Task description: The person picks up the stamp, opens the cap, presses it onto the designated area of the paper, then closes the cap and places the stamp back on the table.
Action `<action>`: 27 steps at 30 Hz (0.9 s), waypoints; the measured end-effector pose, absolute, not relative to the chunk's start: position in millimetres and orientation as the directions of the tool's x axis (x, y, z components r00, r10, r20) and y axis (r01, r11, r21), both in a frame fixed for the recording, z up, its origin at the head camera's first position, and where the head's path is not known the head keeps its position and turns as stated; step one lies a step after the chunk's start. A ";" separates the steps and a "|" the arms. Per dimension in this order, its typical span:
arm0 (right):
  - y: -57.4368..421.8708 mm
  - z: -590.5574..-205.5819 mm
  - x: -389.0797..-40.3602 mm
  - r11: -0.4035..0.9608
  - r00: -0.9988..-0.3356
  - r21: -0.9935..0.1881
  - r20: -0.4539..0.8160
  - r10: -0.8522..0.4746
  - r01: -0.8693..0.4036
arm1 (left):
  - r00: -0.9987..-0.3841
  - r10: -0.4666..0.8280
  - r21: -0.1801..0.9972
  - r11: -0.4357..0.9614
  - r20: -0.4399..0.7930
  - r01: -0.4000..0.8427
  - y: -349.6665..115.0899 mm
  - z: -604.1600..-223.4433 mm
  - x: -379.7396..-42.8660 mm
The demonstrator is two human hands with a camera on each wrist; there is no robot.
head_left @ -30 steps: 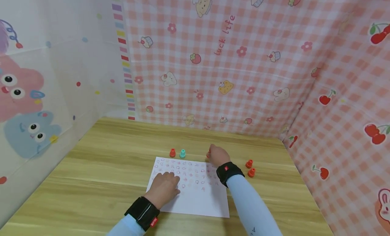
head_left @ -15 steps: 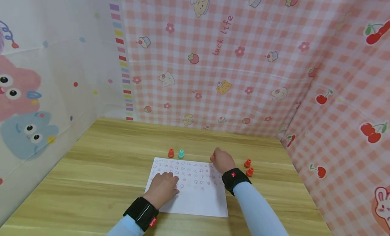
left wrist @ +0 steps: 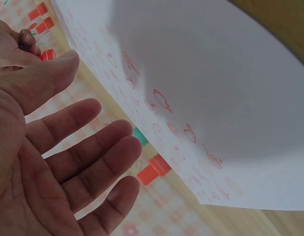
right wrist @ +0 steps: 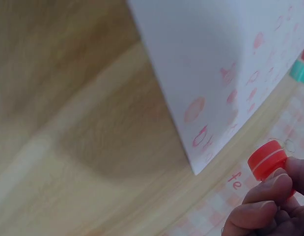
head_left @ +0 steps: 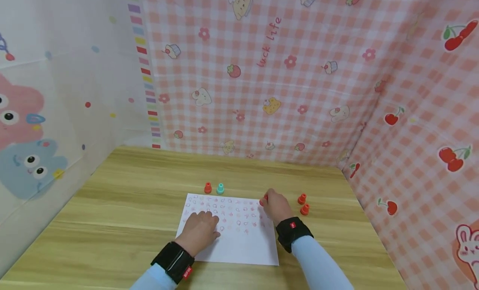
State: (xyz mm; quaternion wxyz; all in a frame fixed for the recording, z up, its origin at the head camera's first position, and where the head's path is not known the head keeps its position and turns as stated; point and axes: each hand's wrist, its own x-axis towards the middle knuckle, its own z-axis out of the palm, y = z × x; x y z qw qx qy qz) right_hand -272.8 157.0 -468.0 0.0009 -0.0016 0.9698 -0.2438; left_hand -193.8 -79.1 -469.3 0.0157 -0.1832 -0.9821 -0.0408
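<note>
My right hand (head_left: 277,206) pinches a red stamp (right wrist: 267,160) by its narrow handle between thumb and fingers. In the right wrist view the stamp's wide end points away from the fingers. In the head view this hand is at the far right corner of a white paper sheet (head_left: 239,250), which bears rows of small red and pink stamped prints. My left hand (head_left: 200,231) is over the sheet's left part, palm down. Its fingers (left wrist: 107,162) are spread and loosely bent in the left wrist view, with nothing held.
Beyond the sheet's far edge stand a red stamp (head_left: 208,187) and a teal stamp (head_left: 220,189) side by side. Right of the sheet are two more red stamps (head_left: 302,199). The wooden table (head_left: 123,206) ends at a checked cloth backdrop (head_left: 247,90) and a side cloth (head_left: 419,157).
My right hand, still holding the red stamp, has moved right and nearer, from beyond the sheet's far edge to its far right corner. The left hand has stayed in place.
</note>
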 end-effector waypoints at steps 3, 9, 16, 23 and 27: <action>154.8 -466.8 -268.2 0.869 -1.000 -0.494 -0.008 0.004 0.007 | -0.934 0.355 0.075 0.931 0.043 0.358 -78.9 -468.4 -195.5; 153.1 -468.1 -258.1 0.839 -1.000 -0.544 -0.012 0.023 0.025 | -0.927 0.367 0.079 0.925 0.078 0.372 -79.1 -469.8 -196.3; 154.9 -473.1 -245.9 0.796 -0.998 -0.603 -0.023 0.051 0.055 | -0.925 0.371 0.084 0.922 0.083 0.377 -78.6 -469.7 -196.1; 154.6 -476.9 -236.3 0.767 -0.996 -0.635 -0.063 0.067 0.092 | -0.914 0.387 0.085 0.913 0.121 0.398 -77.7 -472.2 -196.1; 153.3 -477.2 -230.4 0.749 -0.995 -0.656 -0.063 0.074 0.097 | -0.908 0.393 0.096 0.908 0.145 0.408 -76.5 -474.6 -196.4</action>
